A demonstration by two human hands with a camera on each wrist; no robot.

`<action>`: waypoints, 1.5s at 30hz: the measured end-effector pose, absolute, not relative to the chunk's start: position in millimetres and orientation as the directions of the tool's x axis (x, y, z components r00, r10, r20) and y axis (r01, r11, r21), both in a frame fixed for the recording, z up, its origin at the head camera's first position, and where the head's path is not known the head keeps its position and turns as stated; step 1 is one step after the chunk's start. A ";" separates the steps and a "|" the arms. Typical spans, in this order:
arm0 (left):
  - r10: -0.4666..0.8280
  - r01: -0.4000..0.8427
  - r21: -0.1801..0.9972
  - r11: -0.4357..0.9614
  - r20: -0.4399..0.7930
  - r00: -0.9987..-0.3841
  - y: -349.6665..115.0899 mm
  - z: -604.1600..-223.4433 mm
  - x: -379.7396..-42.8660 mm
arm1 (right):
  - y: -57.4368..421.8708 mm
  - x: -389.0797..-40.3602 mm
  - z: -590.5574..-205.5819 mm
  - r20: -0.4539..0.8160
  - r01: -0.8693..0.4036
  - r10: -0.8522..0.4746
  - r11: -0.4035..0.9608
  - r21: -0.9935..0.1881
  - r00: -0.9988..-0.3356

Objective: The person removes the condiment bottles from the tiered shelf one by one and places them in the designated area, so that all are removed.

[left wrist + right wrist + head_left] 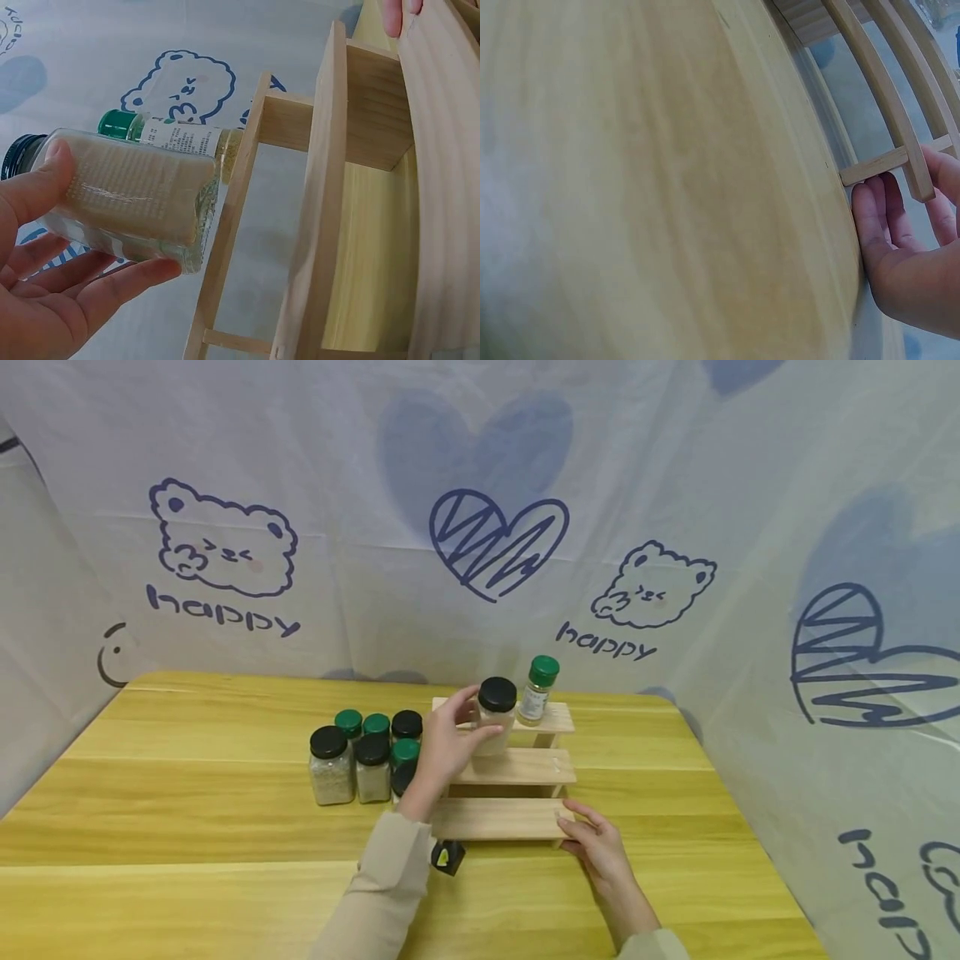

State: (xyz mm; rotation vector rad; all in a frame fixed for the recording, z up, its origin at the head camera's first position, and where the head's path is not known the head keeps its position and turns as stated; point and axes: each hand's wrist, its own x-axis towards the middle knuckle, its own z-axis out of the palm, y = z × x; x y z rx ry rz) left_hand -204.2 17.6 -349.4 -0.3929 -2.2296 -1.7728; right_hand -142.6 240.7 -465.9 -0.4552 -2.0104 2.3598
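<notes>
My left hand (448,745) grips a square glass spice jar (135,187) with a black lid, thumb on one side and fingers on the other. In the left wrist view the jar hangs off the shelves, close to the rack's upper steps. A three-step wooden spice rack (502,818) stands on the table. My right hand (600,847) holds the right end of its lowest step, with fingers at the support in the right wrist view (889,217). On the top step stands a green-capped spice bottle (536,693) with pale contents and a white label.
Several jars with black lids (330,768) and green caps (348,722) stand grouped left of the rack. A small black object with a yellow-green mark (448,857) lies before the rack's front left corner. A printed white cloth (337,527) hangs behind the wooden table (187,827).
</notes>
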 end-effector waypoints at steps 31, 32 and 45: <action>0.083 0.417 0.893 0.167 0.409 -0.909 15.8 -378.0 -152.7 | 239.4 -142.5 -462.7 -0.231 0.191 0.187 -0.210 -0.959 -0.955; 0.081 0.420 0.891 0.173 0.412 -0.907 15.6 -379.3 -151.3 | 239.3 -142.4 -462.7 -0.230 0.190 0.187 -0.211 -0.959 -0.955; 0.102 0.446 0.885 0.135 0.435 -0.895 11.4 -396.5 -135.7 | 239.8 -142.1 -466.7 -0.215 0.174 0.201 -0.206 -0.963 -0.956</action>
